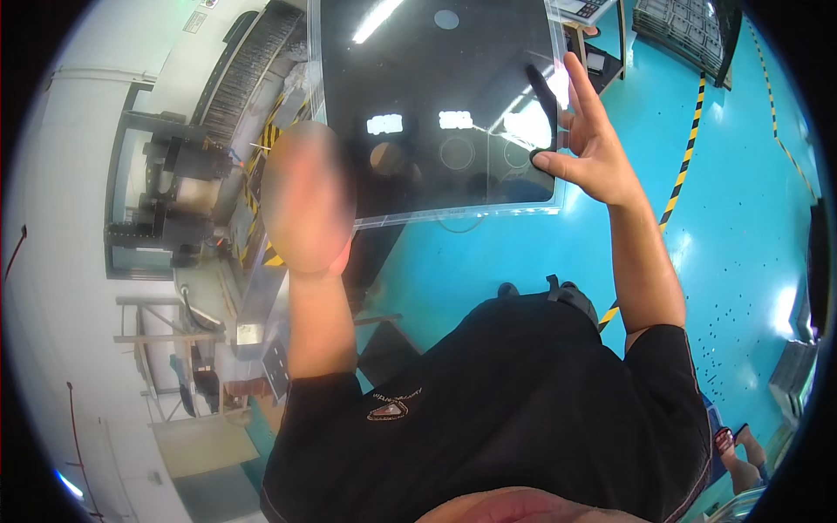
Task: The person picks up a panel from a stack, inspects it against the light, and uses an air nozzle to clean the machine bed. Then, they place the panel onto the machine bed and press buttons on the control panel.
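A large dark glass panel (418, 96) with a clear, pale rim fills the upper middle of the head view, its far end cut off by the picture's edge. Faint circles, a round opening and bright lamp reflections show on its glossy face. At the panel's right edge is my right hand (593, 144); the thumb lies over the near right corner and the fingers stretch along the side, gripping it. My left hand (309, 200) is at the left edge, overlapping it, but a blur hides its fingers.
To the left stands a machine (187, 187) with dark fittings and a brush-like strip (248, 65). Black-and-yellow tape (684, 166) marks the blue floor (523, 253). A rack of flat pieces (684, 35) is at the far right. Another person's feet (737, 453) show at lower right.
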{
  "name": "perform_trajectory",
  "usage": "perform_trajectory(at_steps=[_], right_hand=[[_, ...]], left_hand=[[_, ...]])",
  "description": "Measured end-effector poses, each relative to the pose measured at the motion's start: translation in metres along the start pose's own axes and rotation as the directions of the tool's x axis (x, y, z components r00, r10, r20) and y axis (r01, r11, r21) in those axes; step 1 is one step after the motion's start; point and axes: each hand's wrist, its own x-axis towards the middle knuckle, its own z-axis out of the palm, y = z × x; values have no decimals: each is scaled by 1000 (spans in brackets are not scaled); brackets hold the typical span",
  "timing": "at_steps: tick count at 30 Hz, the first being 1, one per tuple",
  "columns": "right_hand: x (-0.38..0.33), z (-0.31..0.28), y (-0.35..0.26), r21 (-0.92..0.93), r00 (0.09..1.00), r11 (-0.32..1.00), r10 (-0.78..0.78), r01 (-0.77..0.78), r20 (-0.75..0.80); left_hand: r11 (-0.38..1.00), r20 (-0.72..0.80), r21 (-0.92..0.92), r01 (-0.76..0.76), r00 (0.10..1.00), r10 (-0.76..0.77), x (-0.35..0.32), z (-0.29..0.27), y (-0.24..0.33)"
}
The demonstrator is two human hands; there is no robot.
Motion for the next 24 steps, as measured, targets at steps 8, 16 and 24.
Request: perform_trajectory(at_steps=[8, 16, 24], right_hand=[[2, 13, 5, 67, 997, 997, 37, -41, 65], [11, 67, 44, 185, 962, 972, 91, -141, 256], [-46, 171, 120, -7, 780, 869, 448, -495, 437]], left_hand=[[999, -50, -2, 53, 997, -53, -16, -11, -11], [995, -309, -85, 50, 948, -75, -65, -57, -40], [840, -266, -454, 298, 854, -447, -207, -154, -121]])
